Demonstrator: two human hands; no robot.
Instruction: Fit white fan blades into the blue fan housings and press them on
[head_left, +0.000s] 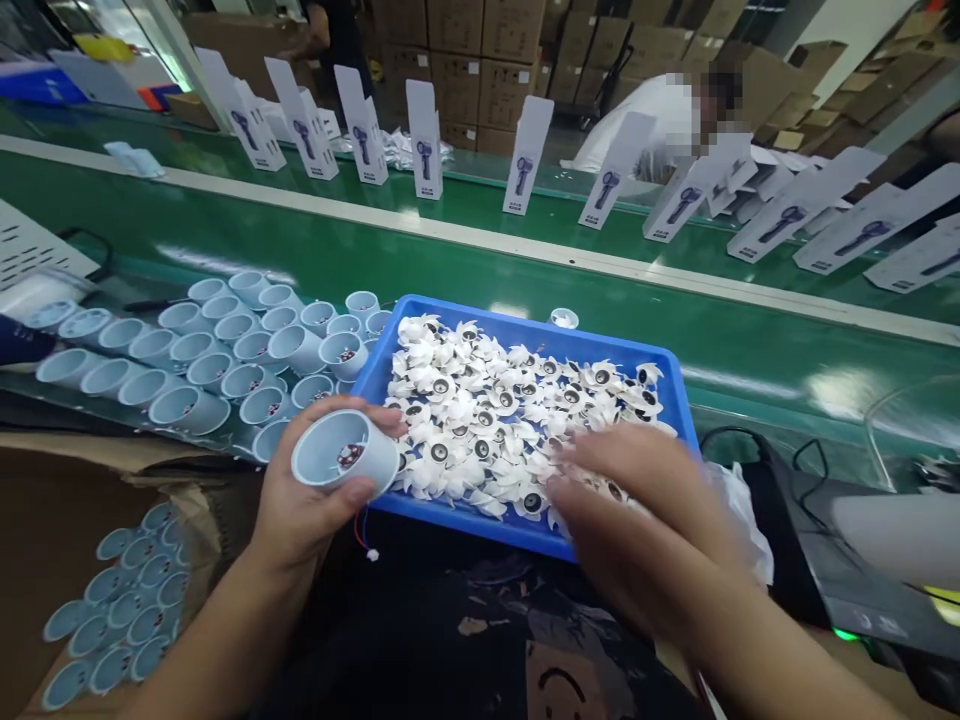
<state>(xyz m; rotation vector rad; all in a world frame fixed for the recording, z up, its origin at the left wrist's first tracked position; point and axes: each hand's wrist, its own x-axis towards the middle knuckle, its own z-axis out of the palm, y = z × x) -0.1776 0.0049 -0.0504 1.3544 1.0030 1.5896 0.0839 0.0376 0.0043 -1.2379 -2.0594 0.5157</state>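
My left hand (298,505) is wrapped round a light blue fan housing (381,455), a short open cup tilted with its mouth facing me. Inside it sits a small motor coil, and red and dark wires with a white plug (373,554) hang below. My right hand (637,495), smeared by motion, is over the right part of a blue tray (465,522). The tray holds a heap of white fan impellers (480,420) with dark hubs. Whether the right fingers hold an impeller cannot be made out.
Rows of blue housings (187,408) stand left of the tray, with more in a cardboard box (45,560) at lower left. One cup (564,318) is behind the tray. Upright white boxes (425,150) line the green bench (480,260). A person in white (637,120) is beyond.
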